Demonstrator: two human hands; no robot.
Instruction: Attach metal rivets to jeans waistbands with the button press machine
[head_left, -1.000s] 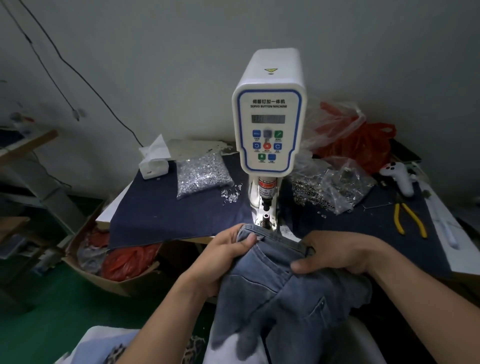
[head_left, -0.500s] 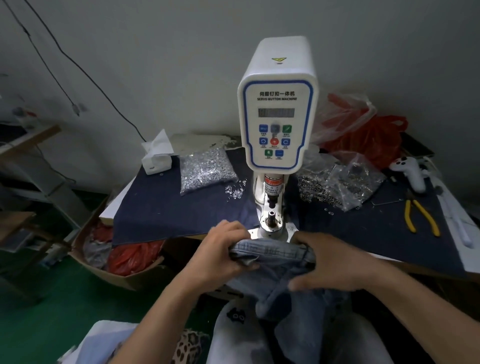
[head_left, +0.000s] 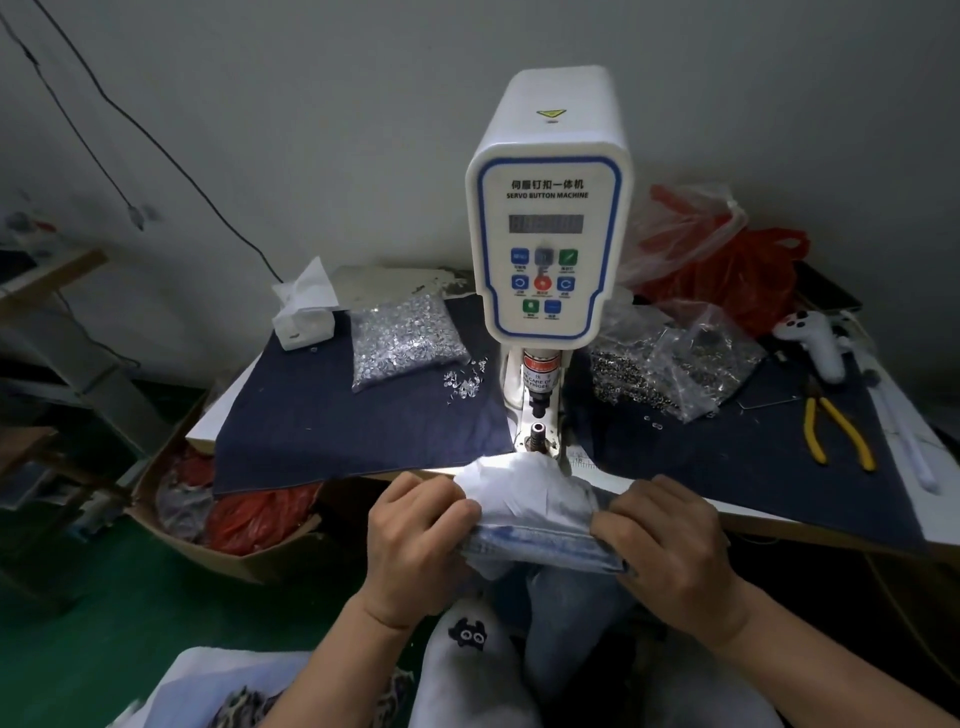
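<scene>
A white servo button press machine (head_left: 548, 234) stands at the table's middle, its punch and lower die (head_left: 538, 431) bare. In front of the die, at the table's near edge, I hold light blue jeans (head_left: 540, 548) by the waistband. My left hand (head_left: 418, 545) grips its left end and my right hand (head_left: 670, 551) grips its right end. White pocket lining (head_left: 524, 488) bulges up between my hands. A clear bag of silver rivets (head_left: 405, 340) lies left of the machine, with loose ones (head_left: 465, 376) beside it.
More bags of metal parts (head_left: 670, 364) lie right of the machine on the dark cloth (head_left: 337, 431). Yellow pliers (head_left: 836, 431), a white controller (head_left: 815, 343), red plastic bags (head_left: 727, 265) and a tissue box (head_left: 304, 317) are also there. A cardboard box (head_left: 208, 519) sits below left.
The jeans have been pulled back from under the punch to the table's edge and turned, so the white pocket lining now shows. Both hands moved nearer to me while gripping the waistband.
</scene>
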